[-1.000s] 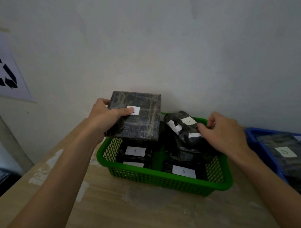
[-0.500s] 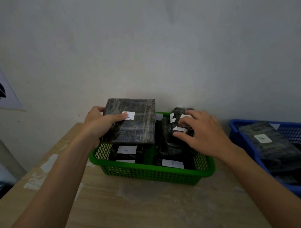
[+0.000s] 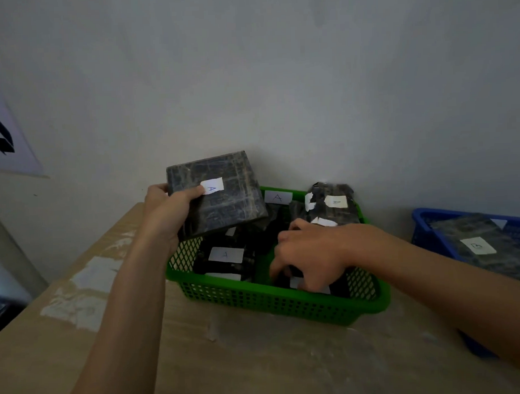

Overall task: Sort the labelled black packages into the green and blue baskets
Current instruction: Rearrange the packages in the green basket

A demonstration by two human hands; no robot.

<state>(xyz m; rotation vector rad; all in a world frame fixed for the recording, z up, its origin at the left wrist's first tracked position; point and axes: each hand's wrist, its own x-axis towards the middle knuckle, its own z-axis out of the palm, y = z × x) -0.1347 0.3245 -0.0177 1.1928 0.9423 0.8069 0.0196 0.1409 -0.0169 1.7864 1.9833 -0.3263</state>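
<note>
The left grip (image 3: 168, 211) clasped a flat square black package (image 3: 223, 204) marked A, thumb on top beside the label, holding it tilted above the left end of the green basket (image 3: 286, 311). The right grip (image 3: 311, 254) reached into the basket's right side, fingers curled down among the packages there; whether it held one could not be told. To the right on the surface (image 3: 258, 359), the blue basket (image 3: 422, 229) held a package marked B (image 3: 475, 245).

Green basket (image 3: 274, 304) perforated plastic; flat package (image 3: 223, 207) glossy, perhaps film-wrapped.
</note>
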